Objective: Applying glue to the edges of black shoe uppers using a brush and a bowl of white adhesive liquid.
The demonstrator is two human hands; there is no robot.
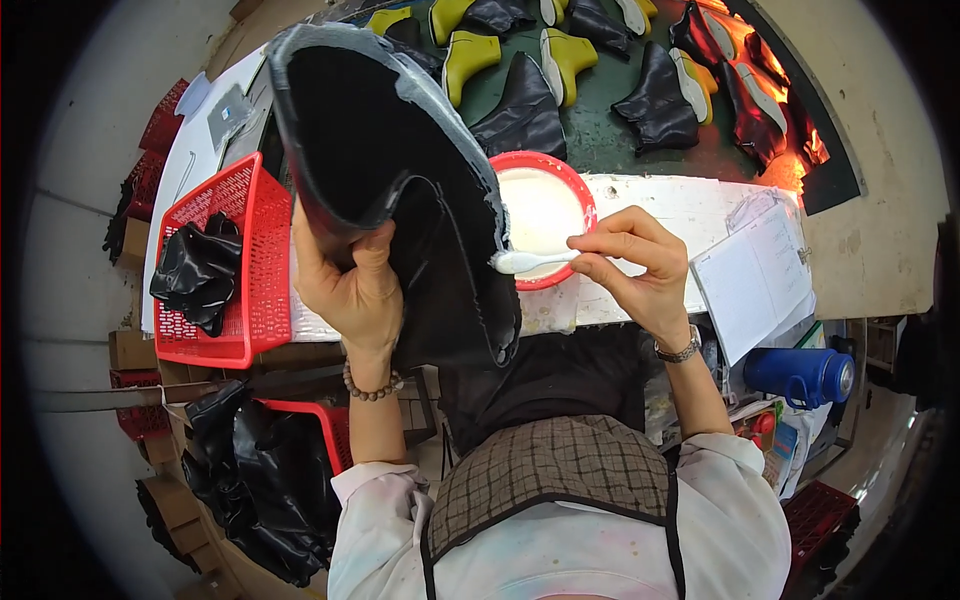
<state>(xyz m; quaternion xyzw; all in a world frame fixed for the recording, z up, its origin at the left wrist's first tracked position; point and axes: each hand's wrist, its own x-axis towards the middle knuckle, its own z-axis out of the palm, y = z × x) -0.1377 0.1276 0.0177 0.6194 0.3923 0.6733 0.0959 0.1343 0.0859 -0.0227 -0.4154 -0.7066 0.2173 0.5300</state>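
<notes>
My left hand (352, 285) is closed around a black boot upper (450, 270), held up with its wide opening toward me. A whitish coating runs along part of the upper's edge. Between thumb and fingers, my right hand (635, 265) pinches the handle of a small white brush (535, 261). The brush's bristles touch or nearly touch the upper's right-hand edge. Just behind the brush stands a red-rimmed bowl (580, 185) of creamy white liquid, partly hidden by the upper.
Black boot uppers and yellow soles (470, 62) lie on a green surface at the back, under an orange glow at right. A red basket (262, 270) with black pieces stands left. A clipboard (752, 275) and blue bottle (800, 374) are at right.
</notes>
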